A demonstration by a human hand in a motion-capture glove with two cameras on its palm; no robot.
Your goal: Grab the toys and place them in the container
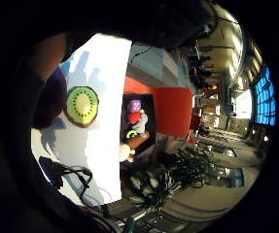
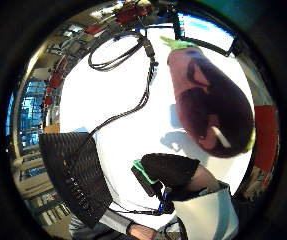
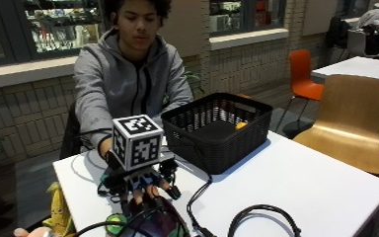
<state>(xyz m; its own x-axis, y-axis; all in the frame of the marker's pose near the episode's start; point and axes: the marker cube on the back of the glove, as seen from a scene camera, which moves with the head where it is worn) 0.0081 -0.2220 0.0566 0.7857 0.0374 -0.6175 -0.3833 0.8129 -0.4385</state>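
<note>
The gloved right hand [image 3: 140,190] is lowered over the purple toy aubergine [image 3: 158,221] at the near edge of the white table [image 3: 294,182]. Its fingers [image 3: 155,192] point down onto the toy's top; whether they are curled round it or merely resting on it cannot be told. In the thumb side palm view the aubergine fills much of the field, so it lies close under the palm.

A kiwi-slice toy [image 1: 82,105] lies on the table just beside the aubergine. The black mesh container [image 3: 219,129] stands further back on the table, well apart from the hand, with something orange [image 3: 241,125] already inside.

Risks, as judged: the aubergine is rounded and smooth-looking and sits at the table's edge, so an off-centre grasp could roll it off the table. Black cables [image 3: 199,197] run between hand and container; a low carry could snag them or drag them against the container. The kiwi slice could be nudged aside during the lift.

Writing: no brand, label or legible text is found on the toys or container.
</note>
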